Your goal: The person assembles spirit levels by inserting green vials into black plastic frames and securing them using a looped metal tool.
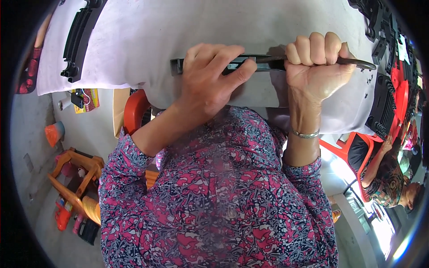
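Note:
A long, narrow black plastic part lies crosswise on the cloth-covered table in front of me. My left hand is closed over its left half, thumb and fingers pinching it from both sides. In a fist, my right hand grips a dark, slim hand tool. One curved end of this tool sticks out to the right of the fist, while its thin shaft points left to the plastic part near my left thumb. Whether its tip touches the part, I cannot tell; its exact kind is hidden by the fist.
Similar black parts lie at the table's left and along its right edge. Small black scraps dot the pale cloth. A red chair stands below the table at left, a wooden stool beyond. Another person sits at right.

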The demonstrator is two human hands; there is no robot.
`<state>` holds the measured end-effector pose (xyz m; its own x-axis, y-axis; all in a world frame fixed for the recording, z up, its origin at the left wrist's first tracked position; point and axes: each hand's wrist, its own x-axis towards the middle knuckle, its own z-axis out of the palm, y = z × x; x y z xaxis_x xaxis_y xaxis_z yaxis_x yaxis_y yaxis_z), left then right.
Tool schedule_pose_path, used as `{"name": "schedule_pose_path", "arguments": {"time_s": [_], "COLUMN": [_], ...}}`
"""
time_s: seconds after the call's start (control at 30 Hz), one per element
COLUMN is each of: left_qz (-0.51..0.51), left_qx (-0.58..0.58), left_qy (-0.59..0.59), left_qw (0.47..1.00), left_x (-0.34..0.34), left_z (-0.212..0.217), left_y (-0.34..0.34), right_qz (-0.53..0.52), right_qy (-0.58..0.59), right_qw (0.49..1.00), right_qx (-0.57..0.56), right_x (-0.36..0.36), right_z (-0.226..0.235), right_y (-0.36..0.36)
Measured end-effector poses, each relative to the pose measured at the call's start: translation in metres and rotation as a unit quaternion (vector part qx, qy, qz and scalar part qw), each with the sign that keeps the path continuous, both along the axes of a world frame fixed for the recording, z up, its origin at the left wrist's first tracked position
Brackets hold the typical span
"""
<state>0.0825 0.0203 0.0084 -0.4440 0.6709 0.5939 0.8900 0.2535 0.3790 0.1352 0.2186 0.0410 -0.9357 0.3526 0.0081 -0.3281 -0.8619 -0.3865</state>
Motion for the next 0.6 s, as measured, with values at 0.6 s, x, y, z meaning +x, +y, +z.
{"name": "schedule_pose_path", "arguments": {"time_s": [0.6], "left_qz": [0.012], "left_qx": [-0.020], "left_qy": [0.031], "left_qw": [0.999], "left_x": [-0.0027], "left_z": [-0.0046], "left_y": [0.0015], "right_qz": [-0.004], "right_qy": [-0.014], "right_qw": [1.000], "right_qx": [0.017], "right_x": [0.0025], "right_z": [0.0042], "right_y": [-0.0007]}}
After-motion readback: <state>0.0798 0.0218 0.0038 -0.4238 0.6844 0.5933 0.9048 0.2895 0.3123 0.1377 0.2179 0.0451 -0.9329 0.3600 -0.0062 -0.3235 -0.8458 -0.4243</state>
